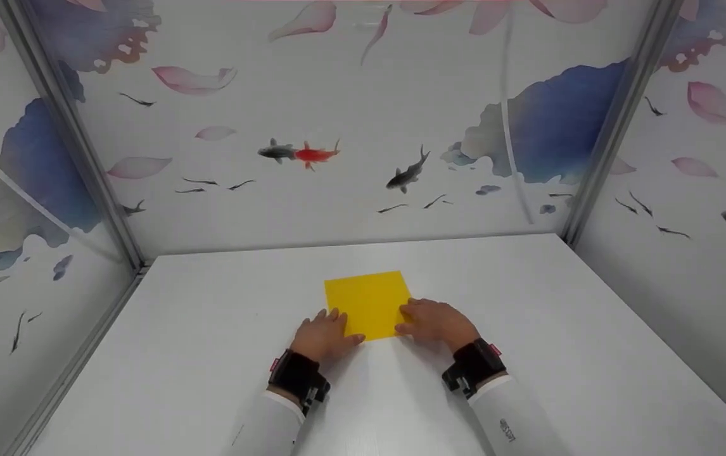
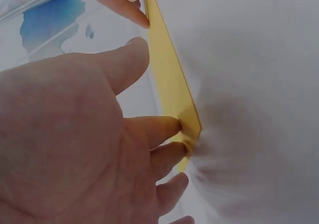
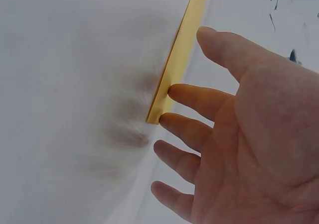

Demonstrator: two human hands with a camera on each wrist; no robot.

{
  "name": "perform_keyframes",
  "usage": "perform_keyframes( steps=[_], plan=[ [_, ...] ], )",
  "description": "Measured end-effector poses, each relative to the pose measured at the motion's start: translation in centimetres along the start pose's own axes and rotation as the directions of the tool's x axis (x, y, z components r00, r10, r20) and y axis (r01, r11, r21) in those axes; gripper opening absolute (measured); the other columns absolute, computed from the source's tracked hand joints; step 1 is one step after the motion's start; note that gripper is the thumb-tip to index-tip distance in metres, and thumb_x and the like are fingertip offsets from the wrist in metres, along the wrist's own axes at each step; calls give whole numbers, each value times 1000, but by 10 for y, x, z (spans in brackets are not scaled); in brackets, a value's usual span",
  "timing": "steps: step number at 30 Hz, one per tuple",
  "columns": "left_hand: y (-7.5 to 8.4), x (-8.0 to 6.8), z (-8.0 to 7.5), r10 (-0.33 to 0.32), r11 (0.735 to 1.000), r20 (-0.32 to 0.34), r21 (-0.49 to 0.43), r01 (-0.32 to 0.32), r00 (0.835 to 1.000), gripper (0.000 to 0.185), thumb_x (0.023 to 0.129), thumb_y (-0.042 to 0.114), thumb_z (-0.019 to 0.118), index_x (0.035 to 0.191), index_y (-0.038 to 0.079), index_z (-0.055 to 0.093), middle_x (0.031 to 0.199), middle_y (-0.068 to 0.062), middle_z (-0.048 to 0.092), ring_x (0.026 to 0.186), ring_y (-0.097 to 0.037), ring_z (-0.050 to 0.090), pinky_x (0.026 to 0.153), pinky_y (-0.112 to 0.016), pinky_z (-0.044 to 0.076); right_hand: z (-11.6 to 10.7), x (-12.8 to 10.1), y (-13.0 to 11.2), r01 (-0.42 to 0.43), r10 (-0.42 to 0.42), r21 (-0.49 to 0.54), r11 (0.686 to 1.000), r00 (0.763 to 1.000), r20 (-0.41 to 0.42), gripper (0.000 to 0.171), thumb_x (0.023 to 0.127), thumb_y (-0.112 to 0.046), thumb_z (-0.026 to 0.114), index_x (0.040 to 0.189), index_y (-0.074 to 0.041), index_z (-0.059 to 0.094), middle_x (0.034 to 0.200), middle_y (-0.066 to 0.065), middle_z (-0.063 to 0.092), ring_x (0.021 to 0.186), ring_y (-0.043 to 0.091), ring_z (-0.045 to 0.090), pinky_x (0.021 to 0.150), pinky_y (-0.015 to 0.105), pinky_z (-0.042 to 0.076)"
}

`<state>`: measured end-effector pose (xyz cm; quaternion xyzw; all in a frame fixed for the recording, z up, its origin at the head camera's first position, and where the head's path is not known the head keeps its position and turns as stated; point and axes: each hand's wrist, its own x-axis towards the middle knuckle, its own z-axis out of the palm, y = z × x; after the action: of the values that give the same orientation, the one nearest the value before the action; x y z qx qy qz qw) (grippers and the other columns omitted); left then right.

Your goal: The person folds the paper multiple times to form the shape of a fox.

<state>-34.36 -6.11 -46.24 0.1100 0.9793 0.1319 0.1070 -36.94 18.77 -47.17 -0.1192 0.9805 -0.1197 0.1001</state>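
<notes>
Here, to the left of the yellow paper (image 1: 369, 304) and closer to me, a black strap (image 1: 296, 373) wraps my wrist. Now my left hand (image 1: 324, 335), right at the paper's left edge, fingers loosely straight, tips touching it! The paper itself lies on the white table (image 1: 211, 329), between my two hands, patterned wall (image 1: 350, 215) beyond it. And at the paper's right edge, my right hand (image 1: 440, 322), fingers extended and relaxed, fingertips on it, another black strap (image 1: 476, 364) behind
</notes>
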Motion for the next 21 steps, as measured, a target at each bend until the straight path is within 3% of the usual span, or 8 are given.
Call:
perform_keyframes(
  steps=[5,7,9,11,13,15,18,21],
  plan=[
    [19,-18,-5,-85,996,5,-39,85,996,81,102,59,65,159,3,53,168,-20,51,157,-37,47,133,-52,36,-2,-1,-4,-24,23,17,1000,999,32,67,107,-50,62,162,-14,50,173,15,45,157,40,46,130,61,37],
    [31,-26,-8,-123,992,7,-37,123,992,80,99,58,70,154,1,58,162,-20,57,145,-36,58,129,-50,42,-2,-2,-4,-42,40,26,999,998,41,71,106,-52,63,165,-15,47,175,13,42,161,41,41,131,63,34],
    [43,-32,-10,-171,985,35,-24,172,985,78,96,61,72,143,-1,67,143,-17,71,125,-32,65,121,-45,49,-2,-4,-4,-59,57,37,998,997,45,74,104,-53,66,165,-17,46,176,12,41,162,41,39,131,64,33],
    [52,-37,-13,-197,980,79,23,196,977,73,95,65,71,126,-1,75,112,-10,76,105,-27,62,109,-39,52,-1,-6,-4,-67,65,41,997,997,51,77,102,-54,69,166,-17,46,176,11,40,162,41,39,131,65,33],
    [57,-39,-16,-192,981,134,61,185,972,71,96,70,68,111,1,78,85,-5,64,91,-24,56,93,-37,50,0,-6,-6,-54,52,32,998,997,55,80,101,-55,71,166,-16,45,176,12,40,162,41,40,131,65,33],
    [56,-38,-20,-154,987,162,58,147,975,69,97,71,65,107,4,78,78,-4,55,87,-23,55,87,-37,46,0,-6,-8,-28,27,18,999,998,59,82,100,-54,73,166,-15,45,176,13,40,161,42,40,131,65,33],
    [46,-34,-24,-75,997,145,-3,76,987,69,98,67,67,130,7,75,106,-6,75,104,-25,66,99,-41,54,0,-6,-12,8,-8,1,1000,998,66,82,99,-53,74,166,-15,45,176,13,40,162,40,40,131,63,34],
    [29,-28,-24,-36,997,82,-61,41,996,78,97,58,75,156,10,58,155,-10,65,139,-31,61,122,-53,48,1,-7,-17,31,-30,-3,1000,996,80,81,99,-53,75,166,-17,45,176,10,40,164,37,39,132,61,33]
  ],
)
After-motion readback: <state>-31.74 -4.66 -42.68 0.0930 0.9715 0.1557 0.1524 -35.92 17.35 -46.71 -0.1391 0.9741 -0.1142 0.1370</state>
